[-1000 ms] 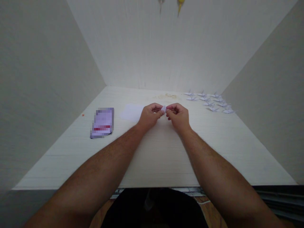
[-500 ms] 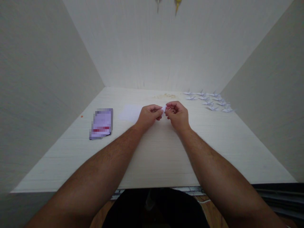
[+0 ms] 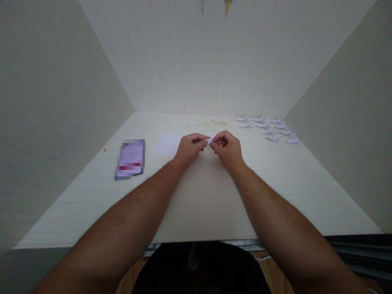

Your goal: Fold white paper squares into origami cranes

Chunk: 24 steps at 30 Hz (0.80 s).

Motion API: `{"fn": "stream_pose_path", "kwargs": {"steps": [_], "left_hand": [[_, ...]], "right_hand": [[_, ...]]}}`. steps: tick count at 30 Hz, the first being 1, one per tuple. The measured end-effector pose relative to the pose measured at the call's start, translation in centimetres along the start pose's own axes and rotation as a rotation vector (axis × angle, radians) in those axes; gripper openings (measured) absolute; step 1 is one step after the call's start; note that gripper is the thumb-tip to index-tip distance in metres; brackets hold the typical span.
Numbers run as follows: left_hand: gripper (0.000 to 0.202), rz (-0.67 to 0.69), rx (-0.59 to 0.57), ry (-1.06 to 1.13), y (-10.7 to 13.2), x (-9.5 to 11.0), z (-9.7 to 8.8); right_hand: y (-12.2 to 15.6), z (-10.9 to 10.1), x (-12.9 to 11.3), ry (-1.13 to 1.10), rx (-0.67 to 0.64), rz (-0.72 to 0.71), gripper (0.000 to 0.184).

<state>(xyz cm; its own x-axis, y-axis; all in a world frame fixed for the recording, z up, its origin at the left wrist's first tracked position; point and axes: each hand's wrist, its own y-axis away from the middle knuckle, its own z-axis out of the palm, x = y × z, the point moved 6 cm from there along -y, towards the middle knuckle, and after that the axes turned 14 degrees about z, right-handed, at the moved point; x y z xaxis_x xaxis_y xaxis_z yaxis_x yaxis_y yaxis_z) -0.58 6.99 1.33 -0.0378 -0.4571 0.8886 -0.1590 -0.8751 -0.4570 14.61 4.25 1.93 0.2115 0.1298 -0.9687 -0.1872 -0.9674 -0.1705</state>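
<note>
A small folded piece of white paper [image 3: 209, 141] is pinched between my two hands, just above the middle of the table. My left hand [image 3: 192, 147] grips its left side between thumb and fingers. On the other side, the thumb and fingertips of my right hand [image 3: 227, 148] close on the right end. Fingers cover much of the paper, so its full folded shape is hidden. Partly behind my left hand, flat white paper [image 3: 167, 145] lies on the table. Several white origami cranes [image 3: 269, 127] stand in rows at the back right.
A blurred-out phone or tablet [image 3: 131, 160] lies on the left of the white table [image 3: 202, 204]. Near the left wall is a small orange bit [image 3: 104, 150]. Brownish marks [image 3: 214, 122] show at the back. Panels rise on three sides; two pointed tools [image 3: 227, 7] hang above.
My fingers have shifted on the folded paper, which is now tilted flatter and shows less between the hands. The right fingertips have moved slightly left. The cranes and device stay put.
</note>
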Motion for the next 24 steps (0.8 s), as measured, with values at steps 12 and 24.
{"fn": "stream_pose_path", "kwargs": {"steps": [12,24], "left_hand": [[0.021,0.003,0.040,-0.013,0.00,-0.31,-0.33],[0.021,-0.017,0.026,0.062,-0.06,-0.62,-0.15]], "right_hand": [[0.36,-0.42,-0.62,0.085,0.077,-0.054,0.008],[-0.04,0.04,0.04,-0.027,0.018,-0.007,0.007]]}}
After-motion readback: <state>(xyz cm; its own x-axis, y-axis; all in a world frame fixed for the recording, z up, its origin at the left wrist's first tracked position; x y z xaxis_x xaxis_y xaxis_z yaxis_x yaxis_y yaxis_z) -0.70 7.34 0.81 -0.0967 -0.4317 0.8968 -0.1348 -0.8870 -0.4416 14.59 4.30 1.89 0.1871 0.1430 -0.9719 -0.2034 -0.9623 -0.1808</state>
